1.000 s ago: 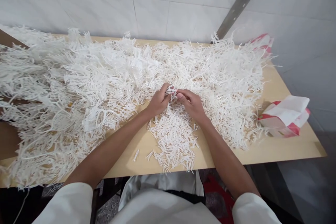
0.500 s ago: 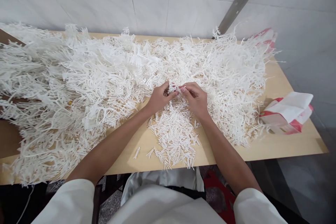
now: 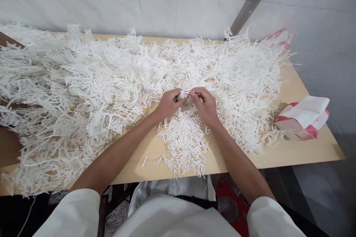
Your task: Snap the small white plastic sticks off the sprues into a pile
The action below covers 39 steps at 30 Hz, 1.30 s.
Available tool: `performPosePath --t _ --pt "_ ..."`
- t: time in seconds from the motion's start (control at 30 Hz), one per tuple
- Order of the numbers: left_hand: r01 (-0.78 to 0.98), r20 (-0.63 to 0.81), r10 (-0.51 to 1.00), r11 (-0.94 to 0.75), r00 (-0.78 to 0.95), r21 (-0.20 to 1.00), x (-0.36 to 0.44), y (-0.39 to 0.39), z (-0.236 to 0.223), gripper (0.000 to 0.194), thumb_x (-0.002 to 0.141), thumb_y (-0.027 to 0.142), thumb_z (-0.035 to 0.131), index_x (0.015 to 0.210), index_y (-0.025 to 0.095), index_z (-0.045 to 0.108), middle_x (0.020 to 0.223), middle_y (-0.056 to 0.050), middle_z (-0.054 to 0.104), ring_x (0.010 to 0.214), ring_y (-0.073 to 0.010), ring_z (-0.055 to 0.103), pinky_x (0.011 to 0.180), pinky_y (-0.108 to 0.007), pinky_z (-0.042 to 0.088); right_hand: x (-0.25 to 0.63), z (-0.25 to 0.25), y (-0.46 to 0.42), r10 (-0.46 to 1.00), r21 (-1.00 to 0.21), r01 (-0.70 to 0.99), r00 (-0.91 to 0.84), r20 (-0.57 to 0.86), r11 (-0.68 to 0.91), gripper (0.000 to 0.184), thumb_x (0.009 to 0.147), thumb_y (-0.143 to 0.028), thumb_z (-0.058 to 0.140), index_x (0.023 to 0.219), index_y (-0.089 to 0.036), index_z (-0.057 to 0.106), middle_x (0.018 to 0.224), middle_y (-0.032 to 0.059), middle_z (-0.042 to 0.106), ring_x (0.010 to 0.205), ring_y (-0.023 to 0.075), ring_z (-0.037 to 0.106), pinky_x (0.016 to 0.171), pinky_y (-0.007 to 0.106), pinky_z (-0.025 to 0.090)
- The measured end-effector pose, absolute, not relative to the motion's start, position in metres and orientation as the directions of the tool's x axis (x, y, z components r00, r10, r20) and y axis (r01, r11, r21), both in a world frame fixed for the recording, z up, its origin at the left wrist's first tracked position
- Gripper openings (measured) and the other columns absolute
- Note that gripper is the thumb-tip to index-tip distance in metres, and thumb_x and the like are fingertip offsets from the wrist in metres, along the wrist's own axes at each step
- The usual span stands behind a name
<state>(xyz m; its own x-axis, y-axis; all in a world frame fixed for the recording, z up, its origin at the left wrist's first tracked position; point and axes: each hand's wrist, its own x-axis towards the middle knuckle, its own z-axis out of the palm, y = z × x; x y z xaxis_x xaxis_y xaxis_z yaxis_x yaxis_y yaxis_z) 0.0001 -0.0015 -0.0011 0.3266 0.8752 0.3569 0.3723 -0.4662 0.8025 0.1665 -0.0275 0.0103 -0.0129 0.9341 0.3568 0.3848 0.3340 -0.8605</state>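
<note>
My left hand [image 3: 169,103] is closed around a small white branched plastic piece [image 3: 183,94] with many thin prongs. Close against its right end, my right hand [image 3: 205,104] has thumb and fingertips pinched together. Whatever lies between those fingertips is too small to make out. Both hands are over the middle of the table, just above a loose heap of short white sticks [image 3: 189,148]. Around them spreads a deep tangle of similar white branched pieces [image 3: 91,77], on the left, behind and on the right.
The light wooden table [image 3: 294,155] runs along a tiled wall [image 3: 158,7]. An opened red and white tissue pack [image 3: 303,118] stands at the right, and another red and white packet [image 3: 282,39] is at the back right. A metal post [image 3: 254,2] rises behind.
My right hand has shifted slightly left and its fingertips are now closer to the piece in my left hand. The whole view has drifted a little.
</note>
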Motion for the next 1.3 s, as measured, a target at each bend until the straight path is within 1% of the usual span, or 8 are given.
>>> performPosePath --t 0.1,0.23,0.43,0.6,0.7,0.9,0.97,1.3 --pt "0.339 0.360 0.851 -0.492 0.382 0.802 -0.002 0.000 0.000 0.028 0.084 0.034 0.056 0.064 0.016 0.049 0.061 0.003 0.043 0.059 -0.0088 0.040 0.057 -0.024 0.032 0.166 0.009 -0.028 0.974 -0.933 0.285 -0.007 0.227 0.220 0.021 0.087 -0.043 0.058 0.089 -0.023 0.064 0.082 -0.0009 0.064 0.072 0.0100 0.055 0.069 0.027 0.046" --pt "0.286 0.338 0.829 -0.489 0.445 0.824 -0.006 0.002 0.000 0.033 0.085 0.042 0.056 0.066 0.015 0.054 0.064 0.001 0.049 0.062 -0.0095 0.043 0.059 -0.024 0.035 0.167 0.004 -0.026 0.993 -0.988 0.105 -0.004 0.115 0.115 0.021 0.082 -0.043 0.064 0.082 -0.022 0.063 0.078 -0.0021 0.062 0.072 0.0099 0.054 0.070 0.025 0.045" --pt "0.221 0.245 0.847 -0.383 0.471 0.897 -0.009 0.003 -0.001 0.037 0.082 0.049 0.060 0.069 0.015 0.057 0.066 0.001 0.052 0.061 -0.0088 0.044 0.058 -0.023 0.034 0.168 0.000 -0.021 0.997 -0.998 -0.052 -0.058 0.041 0.038 0.021 0.080 -0.043 0.066 0.078 -0.022 0.064 0.077 -0.0022 0.060 0.071 0.0097 0.054 0.070 0.025 0.045" --pt "0.217 0.202 0.901 -0.301 0.383 0.929 -0.007 -0.001 0.003 0.041 0.081 0.047 0.060 0.060 0.017 0.043 0.055 0.006 0.034 0.052 -0.0060 0.030 0.050 -0.023 0.026 0.166 0.007 -0.022 0.998 -0.995 0.075 -0.033 0.063 0.065 0.023 0.078 -0.045 0.069 0.081 -0.022 0.065 0.073 -0.0029 0.059 0.063 0.0081 0.050 0.061 0.024 0.041" --pt "0.275 0.200 0.915 -0.305 0.350 0.912 -0.005 -0.002 0.005 0.044 0.080 0.046 0.060 0.057 0.018 0.034 0.054 0.006 0.027 0.051 -0.0057 0.026 0.049 -0.023 0.023 0.165 0.009 -0.025 0.992 -0.975 0.184 -0.054 0.116 0.124 0.024 0.082 -0.046 0.063 0.086 -0.022 0.065 0.079 -0.0012 0.061 0.065 0.0089 0.051 0.061 0.025 0.041" --pt "0.349 0.250 0.875 -0.407 0.415 0.844 -0.003 -0.001 0.000 0.038 0.079 0.035 0.057 0.058 0.019 0.030 0.053 0.007 0.030 0.052 -0.0061 0.029 0.050 -0.023 0.023 0.162 -0.002 -0.031 0.963 -0.829 0.497 -0.060 0.262 0.257 0.022 0.093 -0.042 0.047 0.094 -0.022 0.057 0.080 0.0002 0.061 0.070 0.0120 0.053 0.066 0.028 0.040" --pt "0.347 0.252 0.866 -0.418 0.432 0.839 -0.003 0.000 -0.001 0.036 0.079 0.033 0.056 0.058 0.019 0.031 0.053 0.007 0.030 0.052 -0.0061 0.029 0.051 -0.023 0.024 0.161 -0.004 -0.032 0.958 -0.799 0.540 -0.055 0.281 0.265 0.021 0.095 -0.041 0.043 0.094 -0.023 0.053 0.080 0.0001 0.060 0.069 0.0121 0.051 0.066 0.029 0.038" --pt "0.308 0.176 0.851 -0.361 0.495 0.880 -0.009 0.002 0.008 0.039 0.077 0.035 0.059 0.056 0.019 0.030 0.053 0.007 0.028 0.051 -0.0059 0.027 0.049 -0.022 0.024 0.161 0.002 -0.027 0.985 -0.953 0.253 -0.083 0.149 0.165 0.029 0.088 -0.051 0.053 0.082 -0.023 0.051 0.070 -0.0034 0.047 0.062 0.0102 0.040 0.058 0.026 0.034"
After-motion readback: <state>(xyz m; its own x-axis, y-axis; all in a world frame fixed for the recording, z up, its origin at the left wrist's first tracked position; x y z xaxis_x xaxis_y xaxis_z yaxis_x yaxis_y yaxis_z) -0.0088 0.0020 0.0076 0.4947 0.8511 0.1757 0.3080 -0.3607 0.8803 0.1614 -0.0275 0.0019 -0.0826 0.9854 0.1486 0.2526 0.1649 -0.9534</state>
